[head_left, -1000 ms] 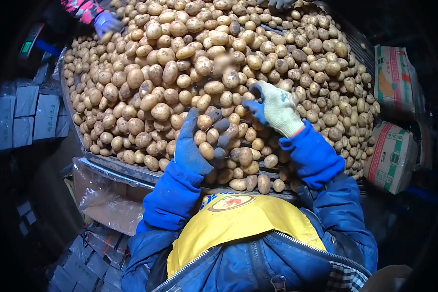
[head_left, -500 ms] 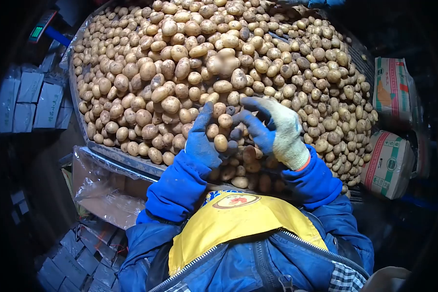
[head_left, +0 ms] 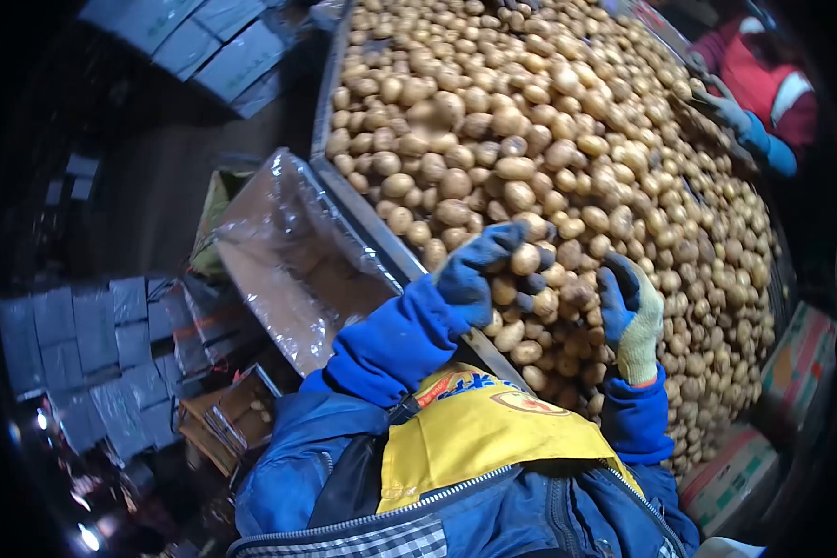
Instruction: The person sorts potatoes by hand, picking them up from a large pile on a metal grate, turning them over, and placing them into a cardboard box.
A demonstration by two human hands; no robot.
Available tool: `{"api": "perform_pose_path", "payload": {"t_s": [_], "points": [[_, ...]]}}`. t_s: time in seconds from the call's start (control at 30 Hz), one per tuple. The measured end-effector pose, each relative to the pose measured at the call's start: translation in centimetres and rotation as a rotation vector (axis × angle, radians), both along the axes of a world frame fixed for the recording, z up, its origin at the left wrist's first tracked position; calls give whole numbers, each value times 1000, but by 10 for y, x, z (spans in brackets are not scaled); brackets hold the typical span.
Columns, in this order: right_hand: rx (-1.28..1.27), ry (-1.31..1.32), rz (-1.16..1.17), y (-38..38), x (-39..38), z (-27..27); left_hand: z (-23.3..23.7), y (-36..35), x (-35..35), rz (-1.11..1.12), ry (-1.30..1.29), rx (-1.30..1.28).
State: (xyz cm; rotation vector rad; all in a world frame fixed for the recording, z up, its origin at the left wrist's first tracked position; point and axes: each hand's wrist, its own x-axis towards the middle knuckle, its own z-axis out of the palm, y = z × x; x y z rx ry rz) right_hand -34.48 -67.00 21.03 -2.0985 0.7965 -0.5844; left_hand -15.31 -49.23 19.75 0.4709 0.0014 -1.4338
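Left hand [head_left: 470, 279] cradles several potatoes [head_left: 525, 259] on spread fingers; that grip is best kept low against the heap [head_left: 623, 219] around it. Right hand [head_left: 634, 321], released beside it, needs only light fingers.

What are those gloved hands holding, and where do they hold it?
The left hand cradles a few potatoes from below, its fingertips showing between them. The right hand shows nothing in its grip.
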Motion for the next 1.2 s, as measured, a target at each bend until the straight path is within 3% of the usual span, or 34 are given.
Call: {"api": "perform_pose_path", "payload": {"t_s": [0.03,0.1,0.13,0.17,0.2,0.27,0.33,0.4,0.43,0.5,0.53,0.67,0.73,0.77,0.83,0.9,0.93,1.07,1.2], "points": [[-35,22,10,-2,1,-3,10,19,9,122,-140,86],[-39,34,18,-1,7,-4,4,55,50,292,-36,52],[-71,56,38,-2,9,-6,10,79,63,482,-241,89],[-97,76,48,0,13,-6,9,104,82,628,-51,141],[-107,75,69,-2,14,-9,-13,143,105,762,-92,88],[-118,84,73,-3,17,-15,21,193,144,867,119,129],[-105,118,65,-1,21,-15,6,247,195,1143,-189,246],[-121,139,70,0,25,-12,-25,306,255,1336,-184,333],[-134,162,69,-2,24,-13,-35,330,276,1338,-182,333],[-152,189,62,-6,25,-18,-49,369,309,1248,-243,634],[-179,171,63,-8,23,-24,-55,381,320,1233,-237,631],[-213,230,-20,-1,13,-2,-109,425,385,1324,180,1039],[-262,253,-69,-2,3,5,-91,404,362,1224,-199,948],[-293,248,-100,-3,-5,5,-91,398,364,1234,-174,872],[-261,243,-174,-3,-17,9,-55,326,325,1364,-399,1094],[-333,355,-233,-10,-39,2,-22,260,275,1313,-846,1025],[-377,355,-245,-10,-50,2,-20,234,255,1277,-861,996],[-421,407,-381,-16,-96,-11,-33,128,174,859,-1186,414],[-464,503,-573,-23,-142,-17,-9,28,65,515,-1245,379]]}}
